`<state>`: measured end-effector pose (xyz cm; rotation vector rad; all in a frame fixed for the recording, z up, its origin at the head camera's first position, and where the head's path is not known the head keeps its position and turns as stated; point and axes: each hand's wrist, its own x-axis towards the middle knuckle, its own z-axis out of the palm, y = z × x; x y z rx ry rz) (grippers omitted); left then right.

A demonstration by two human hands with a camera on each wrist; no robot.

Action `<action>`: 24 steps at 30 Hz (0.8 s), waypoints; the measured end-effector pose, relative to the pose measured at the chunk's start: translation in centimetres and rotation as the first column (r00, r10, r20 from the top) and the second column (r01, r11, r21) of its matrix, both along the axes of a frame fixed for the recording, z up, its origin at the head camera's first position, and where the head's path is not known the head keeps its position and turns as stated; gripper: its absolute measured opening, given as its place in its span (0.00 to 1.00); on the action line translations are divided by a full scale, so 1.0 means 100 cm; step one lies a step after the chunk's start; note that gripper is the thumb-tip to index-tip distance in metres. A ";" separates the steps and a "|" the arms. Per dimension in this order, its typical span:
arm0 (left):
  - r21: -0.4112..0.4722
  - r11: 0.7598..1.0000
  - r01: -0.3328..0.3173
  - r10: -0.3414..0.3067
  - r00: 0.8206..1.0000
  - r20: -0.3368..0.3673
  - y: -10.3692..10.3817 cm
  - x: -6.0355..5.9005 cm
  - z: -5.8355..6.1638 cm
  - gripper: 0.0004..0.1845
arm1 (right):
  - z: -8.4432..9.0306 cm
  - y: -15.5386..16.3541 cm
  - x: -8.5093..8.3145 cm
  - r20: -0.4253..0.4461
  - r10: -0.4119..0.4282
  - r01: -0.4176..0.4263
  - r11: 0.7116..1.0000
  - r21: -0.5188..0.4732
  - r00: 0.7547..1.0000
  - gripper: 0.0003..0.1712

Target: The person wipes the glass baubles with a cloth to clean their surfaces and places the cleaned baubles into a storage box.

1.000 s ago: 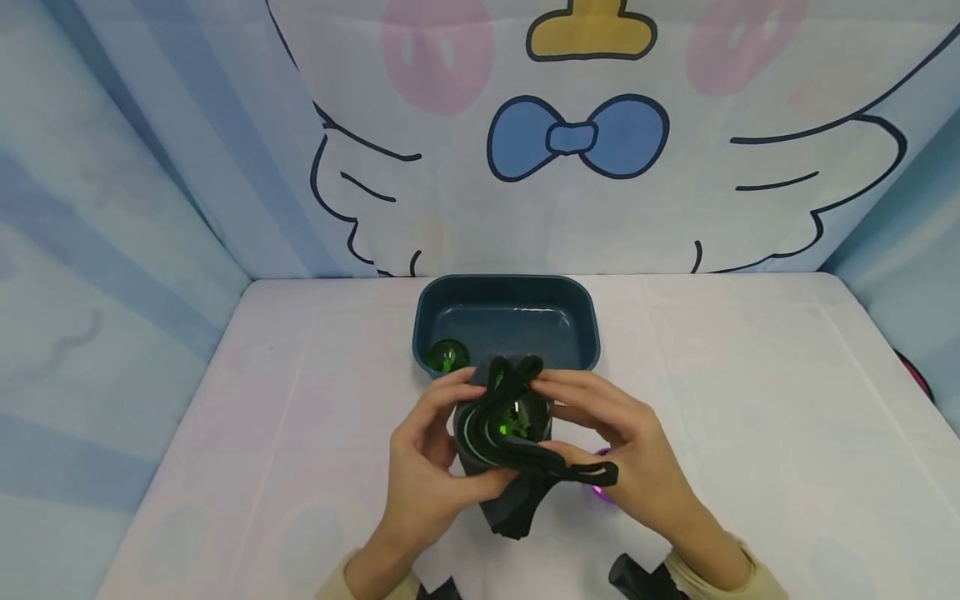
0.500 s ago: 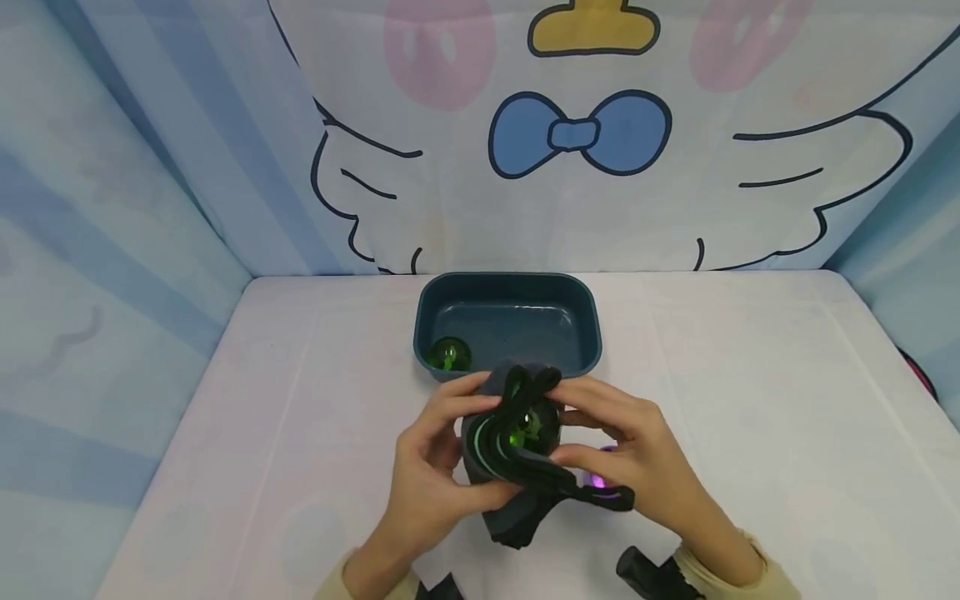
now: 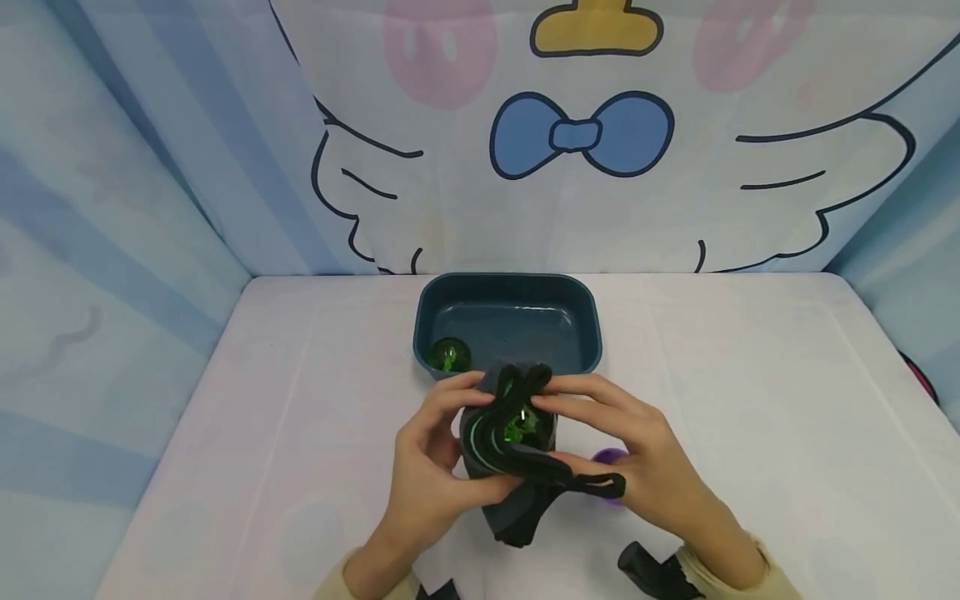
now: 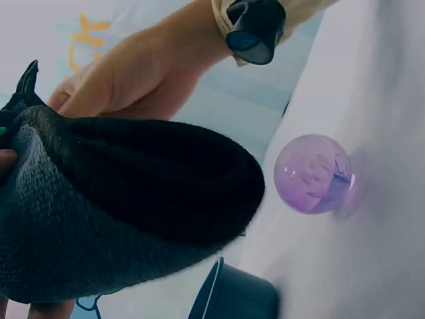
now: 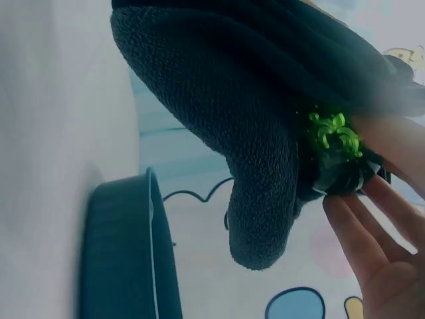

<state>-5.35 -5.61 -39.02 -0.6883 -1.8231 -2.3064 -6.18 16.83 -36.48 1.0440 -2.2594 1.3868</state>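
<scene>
In the head view, my left hand (image 3: 431, 454) grips a folded dark cloth (image 3: 513, 512) from the left, thumb in front and fingers behind. Within its folds sits a clear green ball (image 3: 522, 427), its right side exposed. My right hand (image 3: 637, 442) pinches the cloth and ball from the right, fingertips at the upper folds and thumb below. The right wrist view shows fingers (image 5: 362, 232) right at the green ball (image 5: 335, 143), where the cloth (image 5: 219, 86) drapes beside it. A clear purple ball (image 4: 313, 174) rests on the table, partly hidden by my right hand in the head view.
A dark teal bin (image 3: 517, 329) stands just beyond my hands, with another green ball (image 3: 450, 355) in its near left corner. Printed curtains (image 3: 577, 217) rise behind the white table (image 3: 750, 400) and at both sides. A black camera (image 3: 652, 571) is strapped to the right wrist.
The cloth and green ball shifted slightly right and toward me, then a little back left. My right fingers have moved with them along the folds, and the left hand keeps its grip.
</scene>
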 end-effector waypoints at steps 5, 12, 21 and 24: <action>0.006 1.000 -0.008 0.008 1.000 -0.005 0.002 0.000 0.000 0.34 | -0.002 -0.001 0.000 -0.002 0.019 -0.019 0.998 0.065 1.000 0.28; -0.001 1.000 -0.002 0.002 1.000 0.004 0.001 0.002 0.001 0.33 | -0.006 -0.005 0.000 0.058 0.028 -0.028 1.000 -0.002 0.998 0.26; -0.033 0.999 -0.017 0.018 1.000 0.007 0.000 0.004 0.001 0.32 | -0.006 -0.011 0.002 0.241 0.069 -0.040 0.991 -0.125 0.968 0.31; -0.036 0.999 -0.016 0.016 1.000 -0.001 0.001 0.005 0.001 0.33 | -0.007 -0.010 0.002 0.364 0.107 -0.033 0.978 -0.204 0.925 0.28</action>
